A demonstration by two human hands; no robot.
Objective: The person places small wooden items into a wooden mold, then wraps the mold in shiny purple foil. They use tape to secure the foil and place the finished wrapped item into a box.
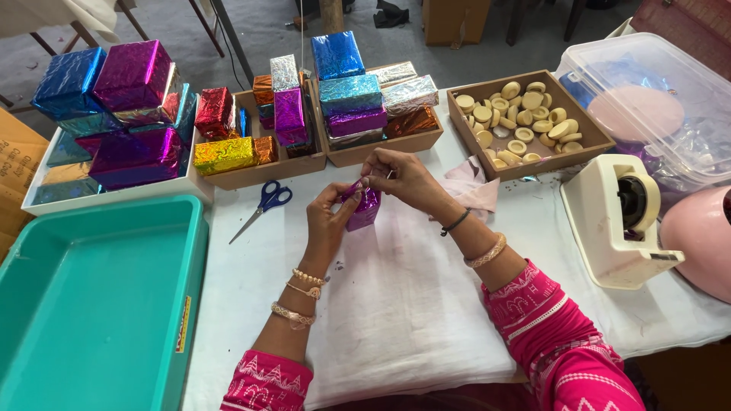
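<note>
While folding, both hands (365,199) on a purple foil packet (363,209).

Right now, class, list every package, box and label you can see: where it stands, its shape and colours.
Small purple foil package: table centre, held by left hand and right hand.
Foil-wrapped boxes: stacked far left, blue, magenta.
More foil boxes: wooden trays, blue, purple, silver, red, gold.
Yellow label: strip on the teal tray rim.
</note>
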